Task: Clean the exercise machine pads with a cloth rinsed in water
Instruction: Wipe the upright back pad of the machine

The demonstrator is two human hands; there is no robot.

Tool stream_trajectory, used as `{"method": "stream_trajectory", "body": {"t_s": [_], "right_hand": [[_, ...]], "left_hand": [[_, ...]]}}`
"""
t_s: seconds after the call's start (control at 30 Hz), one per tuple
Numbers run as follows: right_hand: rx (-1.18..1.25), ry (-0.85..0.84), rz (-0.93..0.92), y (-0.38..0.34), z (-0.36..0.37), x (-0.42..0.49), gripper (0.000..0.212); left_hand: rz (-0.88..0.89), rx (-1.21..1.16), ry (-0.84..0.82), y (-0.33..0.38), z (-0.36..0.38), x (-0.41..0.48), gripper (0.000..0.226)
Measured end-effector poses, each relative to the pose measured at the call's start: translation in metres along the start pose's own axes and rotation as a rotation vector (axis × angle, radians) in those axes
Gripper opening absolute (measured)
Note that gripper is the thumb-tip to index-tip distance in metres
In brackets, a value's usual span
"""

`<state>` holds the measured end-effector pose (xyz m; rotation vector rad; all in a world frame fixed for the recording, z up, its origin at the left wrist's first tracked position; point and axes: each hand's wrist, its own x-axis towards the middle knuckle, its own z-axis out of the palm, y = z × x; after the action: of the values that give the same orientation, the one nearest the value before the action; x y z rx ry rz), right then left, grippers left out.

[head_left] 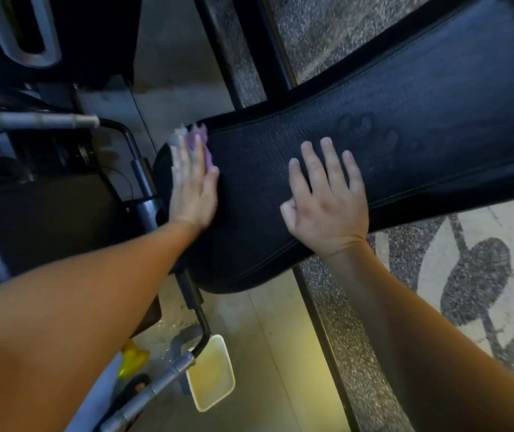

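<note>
A long black padded bench pad (405,126) runs from the middle of the view up to the right. My left hand (191,185) lies flat at the pad's left end, its straight fingers pressing a purple and grey cloth (198,141) onto the surface. Only the cloth's upper edge shows past the fingertips. My right hand (327,194) rests flat on the middle of the pad, fingers spread, holding nothing. Faint wet fingerprints mark the pad just beyond the right hand.
A cream rectangular tub of yellowish water (212,372) stands on the floor below the pad. A metal handle bar (152,391) and black frame tubes (137,157) crowd the left side. A yellow object (131,360) lies near the tub. Speckled patterned flooring (436,275) is at right.
</note>
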<state>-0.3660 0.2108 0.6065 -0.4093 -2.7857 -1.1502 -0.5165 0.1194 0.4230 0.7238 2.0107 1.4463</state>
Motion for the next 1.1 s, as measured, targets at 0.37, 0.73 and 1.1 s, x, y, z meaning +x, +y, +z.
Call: {"method": "stream_trajectory", "body": {"t_s": [0.37, 0.73, 1.1], "right_hand": [[-0.032, -0.013, 0.012, -0.004, -0.003, 0.002, 0.05], [0.06, -0.351, -0.047, -0.065, -0.019, -0.004, 0.067], [0.018, -0.296, -0.042, -0.075, 0.006, -0.003, 0.069]], "left_hand": [[0.239, 0.177, 0.007, 0.036, 0.018, -0.019, 0.061], [0.116, 0.12, -0.153, 0.005, 0.001, -0.058, 0.062], [0.238, 0.148, 0.028, -0.002, -0.004, 0.011, 0.06]]}}
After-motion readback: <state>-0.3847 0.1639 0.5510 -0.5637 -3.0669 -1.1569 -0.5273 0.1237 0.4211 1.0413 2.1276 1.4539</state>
